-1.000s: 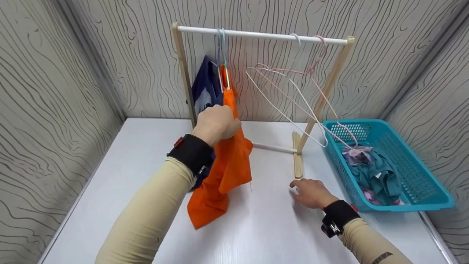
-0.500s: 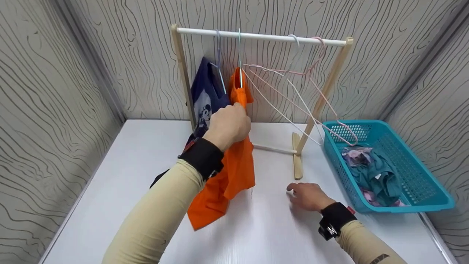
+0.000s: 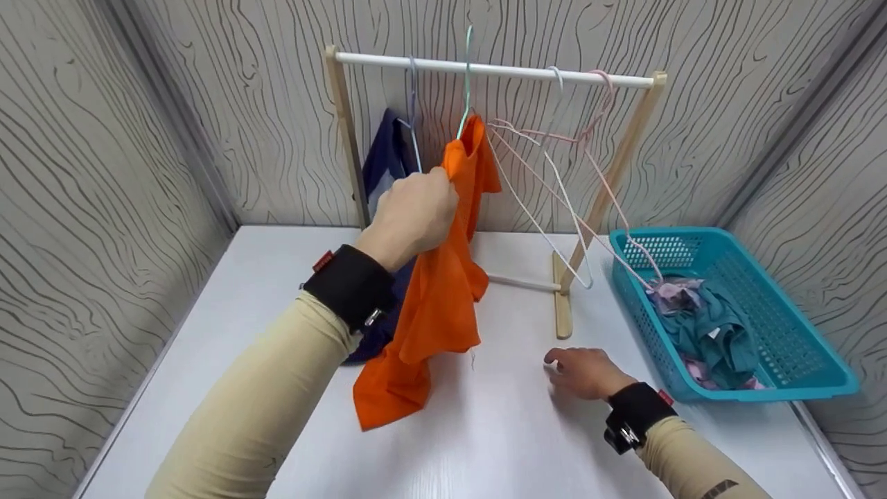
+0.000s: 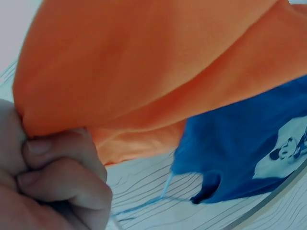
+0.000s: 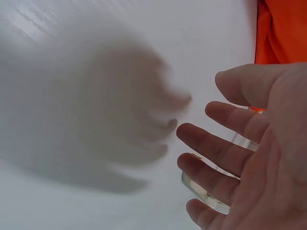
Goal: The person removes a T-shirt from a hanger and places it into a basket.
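Fingers of the left hand are curled tight, gripping an orange garment near its shoulder, which drapes toward six o'clock. Its mint hanger rises at one o'clock, the top showing above the white rail (whether they touch, I cannot tell). A navy garment hangs at eleven. Between four and five, the right hand is released, loosely spread over the white table, a teal basket of clothes at its two o'clock.

place: small panelled booth | wood-grain-patterned walls on three sides | grey corner strips | white tabletop between
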`<control>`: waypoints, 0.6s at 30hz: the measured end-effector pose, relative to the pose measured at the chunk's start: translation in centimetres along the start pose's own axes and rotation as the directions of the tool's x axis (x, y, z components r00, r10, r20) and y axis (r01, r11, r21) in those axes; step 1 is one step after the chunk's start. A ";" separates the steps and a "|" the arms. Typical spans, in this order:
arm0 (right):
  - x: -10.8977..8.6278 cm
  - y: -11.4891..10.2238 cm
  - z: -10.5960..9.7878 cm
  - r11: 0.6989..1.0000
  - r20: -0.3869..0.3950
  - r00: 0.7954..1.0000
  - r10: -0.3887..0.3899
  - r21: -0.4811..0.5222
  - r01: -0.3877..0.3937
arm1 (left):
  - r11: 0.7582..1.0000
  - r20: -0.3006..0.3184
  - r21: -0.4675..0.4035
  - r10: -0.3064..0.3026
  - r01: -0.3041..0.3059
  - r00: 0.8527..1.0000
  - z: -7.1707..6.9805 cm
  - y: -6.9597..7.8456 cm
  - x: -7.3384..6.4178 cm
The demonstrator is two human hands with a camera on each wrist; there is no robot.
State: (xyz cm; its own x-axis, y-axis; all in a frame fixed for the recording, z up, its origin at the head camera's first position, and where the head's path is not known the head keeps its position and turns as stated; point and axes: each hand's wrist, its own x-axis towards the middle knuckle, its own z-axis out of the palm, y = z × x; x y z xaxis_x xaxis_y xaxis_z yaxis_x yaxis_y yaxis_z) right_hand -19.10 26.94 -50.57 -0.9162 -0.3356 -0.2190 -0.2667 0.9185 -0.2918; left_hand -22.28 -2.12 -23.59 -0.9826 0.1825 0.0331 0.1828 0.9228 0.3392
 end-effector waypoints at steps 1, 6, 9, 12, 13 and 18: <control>0.0 -0.1 0.0 1.000 0.006 1.000 0.006 0.003 -0.006 | 1.000 0.004 -0.005 0.009 -0.009 1.000 -0.4 0.0 -0.2; 0.2 -0.3 -0.3 0.999 0.057 0.998 0.040 0.033 -0.042 | 0.997 0.008 -0.037 0.066 -0.066 0.998 -2.2 -0.7 -1.4; 0.1 -0.4 -0.4 0.999 0.050 0.998 0.028 0.032 -0.030 | 0.990 -0.013 -0.049 0.131 -0.132 0.991 -2.6 -1.8 -2.2; 0.0 -0.5 -0.3 1.000 0.034 0.999 0.018 0.021 -0.019 | 0.977 -0.034 -0.061 0.200 -0.202 0.979 -2.3 -3.6 -3.0; 0.1 -0.6 -0.3 1.000 0.031 0.999 0.017 0.018 -0.018 | 0.973 -0.036 -0.066 0.219 -0.221 0.975 -2.1 -4.2 -3.4; 0.3 -0.5 -0.5 0.998 0.062 0.997 0.051 0.030 -0.053 | 0.946 0.021 -0.172 0.284 -0.277 0.958 -0.6 -7.7 -5.1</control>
State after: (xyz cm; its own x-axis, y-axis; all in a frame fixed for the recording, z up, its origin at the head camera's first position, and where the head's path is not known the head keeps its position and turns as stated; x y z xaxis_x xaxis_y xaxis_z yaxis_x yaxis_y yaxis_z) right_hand -19.39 26.48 -50.03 -0.9084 -0.3007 -0.2905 -0.2089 0.9283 -0.3078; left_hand -18.71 -10.32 -25.79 -0.8892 0.4445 0.1082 0.4393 0.7638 0.4729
